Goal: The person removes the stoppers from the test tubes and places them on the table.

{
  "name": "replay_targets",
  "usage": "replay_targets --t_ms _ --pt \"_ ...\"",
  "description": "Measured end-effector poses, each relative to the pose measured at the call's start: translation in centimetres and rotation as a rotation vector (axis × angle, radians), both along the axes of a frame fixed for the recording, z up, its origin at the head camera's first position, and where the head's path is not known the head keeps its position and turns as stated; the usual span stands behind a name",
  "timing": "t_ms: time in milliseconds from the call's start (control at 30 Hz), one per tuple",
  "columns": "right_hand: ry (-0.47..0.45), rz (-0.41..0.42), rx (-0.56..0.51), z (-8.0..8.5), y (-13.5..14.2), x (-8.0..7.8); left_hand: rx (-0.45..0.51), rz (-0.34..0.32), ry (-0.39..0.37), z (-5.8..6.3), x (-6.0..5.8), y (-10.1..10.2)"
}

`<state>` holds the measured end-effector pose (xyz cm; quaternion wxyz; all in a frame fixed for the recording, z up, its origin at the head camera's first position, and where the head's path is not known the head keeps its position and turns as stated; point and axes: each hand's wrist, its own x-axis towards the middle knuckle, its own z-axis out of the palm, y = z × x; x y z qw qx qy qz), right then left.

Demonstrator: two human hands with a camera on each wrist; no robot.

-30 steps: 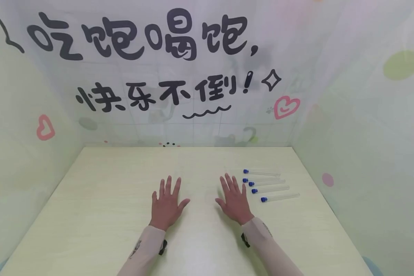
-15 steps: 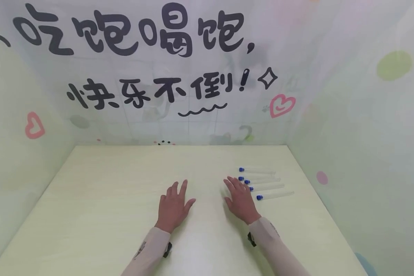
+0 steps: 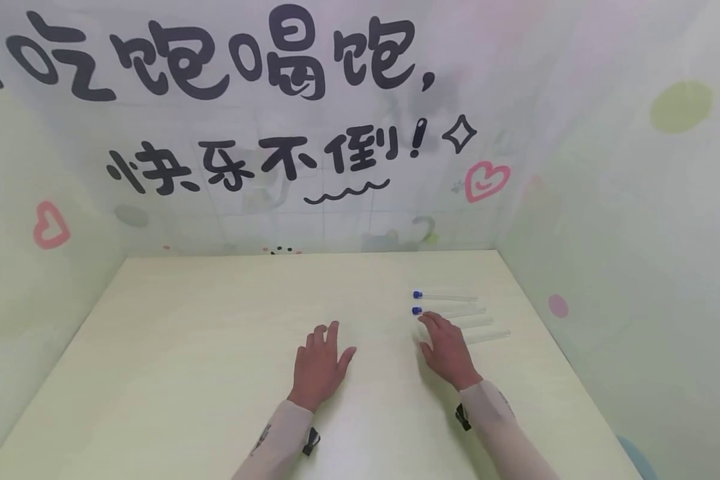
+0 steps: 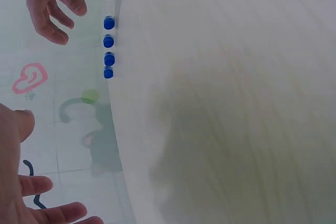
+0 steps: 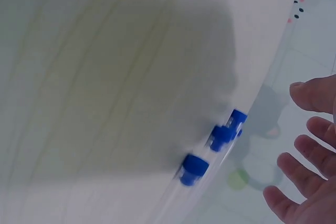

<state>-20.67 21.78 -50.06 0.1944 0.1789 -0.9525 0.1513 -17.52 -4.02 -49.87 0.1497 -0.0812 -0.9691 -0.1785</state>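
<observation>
Several clear test tubes [image 3: 453, 298] with blue caps lie roughly side by side on the right part of the table, caps pointing left. My right hand [image 3: 447, 352] hovers over the nearer ones with fingers loosely bent and hides some of the caps. Nothing is between its fingers in the right wrist view, where the blue caps [image 5: 194, 166] show to the left of the hand. Left of centre, my left hand [image 3: 318, 367] is held above the table, its thumb spread and fingers slightly bent, gripping nothing. The left wrist view shows the caps [image 4: 108, 23] in a row.
The pale wooden table [image 3: 186, 333] ends at a back wall [image 3: 276, 227] printed with large black characters. Printed panels stand along its left and right sides. A dark device [image 3: 463, 417] is strapped at the right wrist, and another [image 3: 311, 441] at the left.
Both hands have shifted rightward in the view, and their flat, spread fingers have become bent. The right hand has come over the nearer tubes. The head view has turned slightly right.
</observation>
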Motion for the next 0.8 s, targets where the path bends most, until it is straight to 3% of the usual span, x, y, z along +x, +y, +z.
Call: replay_targets --t_ms 167,400,800 --pt "-0.071 -0.044 0.006 0.2 1.7 0.2 0.025 -0.023 -0.006 0.2 0.2 1.4" --pt "-0.056 -0.061 0.031 0.3 3.9 0.5 0.046 -0.066 -0.060 0.4 0.3 3.2" --pt "-0.089 -0.095 0.069 0.7 7.8 -0.4 0.212 -0.114 -0.103 1.7 -0.4 5.1"
